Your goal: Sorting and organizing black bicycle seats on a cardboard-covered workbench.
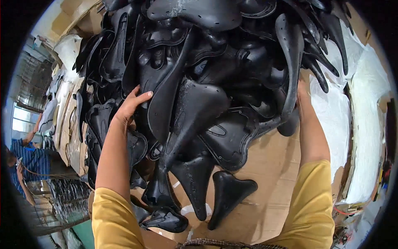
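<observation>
A big heap of black bicycle saddle shells (199,106) lies before me, many of them tilted and overlapping. My left hand (132,103) reaches into its left side, thumb stretched out and apart from the forefinger. The thumb tip is beside a narrow upright saddle shell (163,108); the other fingers are partly hidden among the shells. On the far right, my right hand (303,92) is against the heap's edge, behind a long-nosed saddle shell (290,62) that hides its fingers. Nearer to me, a single saddle shell (229,195) rests on cardboard.
Brown cardboard (265,178) lies under the heap. White sheeting (365,124) covers a stack at the right. Layered cardboard (74,124) stands at the left. Beyond it, a person in a striped blue shirt (35,162) works near metal racks.
</observation>
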Available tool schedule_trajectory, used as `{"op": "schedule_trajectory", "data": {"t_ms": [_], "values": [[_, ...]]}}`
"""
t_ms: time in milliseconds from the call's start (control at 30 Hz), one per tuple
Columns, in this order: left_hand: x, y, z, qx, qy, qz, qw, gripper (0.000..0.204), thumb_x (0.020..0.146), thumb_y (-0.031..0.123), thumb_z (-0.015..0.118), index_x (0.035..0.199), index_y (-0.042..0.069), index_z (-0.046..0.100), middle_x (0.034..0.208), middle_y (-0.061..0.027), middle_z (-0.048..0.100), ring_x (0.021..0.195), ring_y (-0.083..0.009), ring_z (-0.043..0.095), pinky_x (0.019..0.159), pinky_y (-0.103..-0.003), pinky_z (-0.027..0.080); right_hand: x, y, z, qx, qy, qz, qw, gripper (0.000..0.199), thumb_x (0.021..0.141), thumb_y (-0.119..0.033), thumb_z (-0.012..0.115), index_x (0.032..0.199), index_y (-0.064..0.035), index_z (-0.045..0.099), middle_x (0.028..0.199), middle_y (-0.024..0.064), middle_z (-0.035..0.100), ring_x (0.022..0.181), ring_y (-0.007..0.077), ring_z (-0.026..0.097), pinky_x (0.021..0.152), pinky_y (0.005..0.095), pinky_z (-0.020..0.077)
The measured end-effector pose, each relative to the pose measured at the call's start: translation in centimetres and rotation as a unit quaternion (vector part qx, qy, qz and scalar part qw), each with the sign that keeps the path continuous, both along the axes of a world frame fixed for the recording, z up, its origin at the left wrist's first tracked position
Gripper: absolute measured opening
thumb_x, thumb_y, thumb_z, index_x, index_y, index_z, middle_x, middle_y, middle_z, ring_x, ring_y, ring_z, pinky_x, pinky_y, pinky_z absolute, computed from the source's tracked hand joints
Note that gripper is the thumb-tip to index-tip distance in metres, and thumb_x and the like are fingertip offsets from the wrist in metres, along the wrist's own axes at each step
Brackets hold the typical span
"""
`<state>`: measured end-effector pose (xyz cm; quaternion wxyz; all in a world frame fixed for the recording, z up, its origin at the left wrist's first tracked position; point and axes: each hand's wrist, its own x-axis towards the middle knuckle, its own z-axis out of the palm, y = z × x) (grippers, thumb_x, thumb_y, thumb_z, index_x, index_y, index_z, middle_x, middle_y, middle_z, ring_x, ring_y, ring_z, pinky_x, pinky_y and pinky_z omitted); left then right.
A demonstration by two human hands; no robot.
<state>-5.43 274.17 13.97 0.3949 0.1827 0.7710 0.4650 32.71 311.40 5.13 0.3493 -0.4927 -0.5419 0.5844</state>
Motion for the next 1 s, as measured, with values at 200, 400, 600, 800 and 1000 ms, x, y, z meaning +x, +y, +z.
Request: {"op": "schedule_trajectory", "data": {"t_ms": [200, 400, 600, 800, 1000], "values": [[0.1, -0.5, -3.8, -0.004, 0.113, -0.055, 0.992, 0.089, 0.06, 0.018, 0.071, 0.132, -0.004, 0.023, 0.125, -0.0187, 0.042, 0.114, -0.0264, 0.043, 0.095, -0.03, 0.032, 1.1, -9.7, 3.3, -0.01, -0.166, 0.087, 0.982, 0.043, 0.076, -0.045, 0.058, 0.096, -0.0072, 0.058, 0.071, 0.0045, 0.058, 0.046, 0.0148, 0.048, 0.035, 0.0273, 0.0323], [0.2, -4.7, -7.4, 0.037, 0.228, -0.068, 0.971, 0.065, 0.07, 0.025, 0.066, 0.122, -0.003, 0.037, 0.11, -0.0184, 0.054, 0.105, -0.0271, 0.05, 0.088, -0.032, 0.039, -3.9, -24.5, -0.4, -0.097, -0.095, 0.22, 0.966, 0.048, 0.078, -0.029, 0.061, 0.113, 0.0, 0.049, 0.106, 0.0101, 0.055, 0.091, 0.0191, 0.054, 0.072, 0.0302, 0.0437], [1.7, -15.8, -7.5, 0.026, 0.164, -0.027, 0.986, 0.056, 0.064, 0.012, 0.067, 0.114, 0.0, 0.045, 0.103, -0.0188, 0.055, 0.095, -0.0286, 0.053, 0.081, -0.034, 0.042, -6.5, -35.4, -1.0, -0.029, 0.124, 0.271, 0.954, 0.049, 0.073, -0.017, 0.067, 0.114, 0.003, 0.048, 0.105, 0.0091, 0.055, 0.092, 0.0186, 0.051, 0.082, 0.028, 0.0409], [8.9, -34.5, -7.1, -0.08, 0.174, -0.018, 0.981, 0.045, 0.065, 0.006, 0.057, 0.109, 0.001, 0.05, 0.1, -0.022, 0.058, 0.098, -0.0348, 0.053, 0.083, -0.036, 0.041, -8.7, -42.6, 4.4, -0.01, 0.108, 0.271, 0.957, 0.052, 0.071, -0.022, 0.07, 0.112, 0.0016, 0.05, 0.1, 0.0087, 0.058, 0.09, 0.018, 0.054, 0.08, 0.0304, 0.043], [20.3, -51.6, -9.0, -0.104, 0.143, 0.137, 0.975, 0.051, 0.068, 0.005, 0.058, 0.116, 0.0, 0.043, 0.111, -0.0202, 0.053, 0.108, -0.0348, 0.048, 0.088, -0.036, 0.038, -11.1, -59.1, 0.6, 0.202, -0.003, 0.484, 0.851, 0.055, 0.071, -0.031, 0.067, 0.112, 0.0015, 0.049, 0.113, 0.0202, 0.052, 0.105, 0.031, 0.051, 0.088, 0.0344, 0.0402]]}}
